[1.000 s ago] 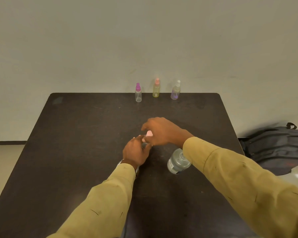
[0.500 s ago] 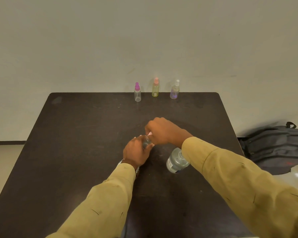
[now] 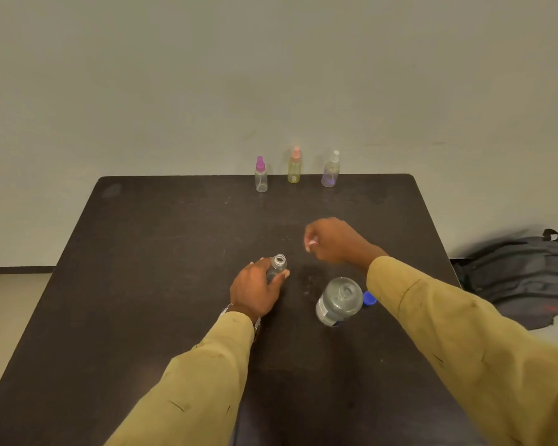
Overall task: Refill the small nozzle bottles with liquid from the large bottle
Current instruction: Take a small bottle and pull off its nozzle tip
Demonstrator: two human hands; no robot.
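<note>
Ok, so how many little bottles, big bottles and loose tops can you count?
Small bottles: 4 (magenta-topped bottle, orange-topped bottle, white-topped bottle, open small bottle gripped by the left hand)
Large bottles: 1 (large bottle, open)
Loose tops: 2 (pink nozzle pinched in the right hand, blue cap beside the large bottle)
Total: 7

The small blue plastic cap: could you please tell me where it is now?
In the head view the blue cap lies on the dark table, just right of the large clear open bottle, partly behind the right sleeve.
</note>
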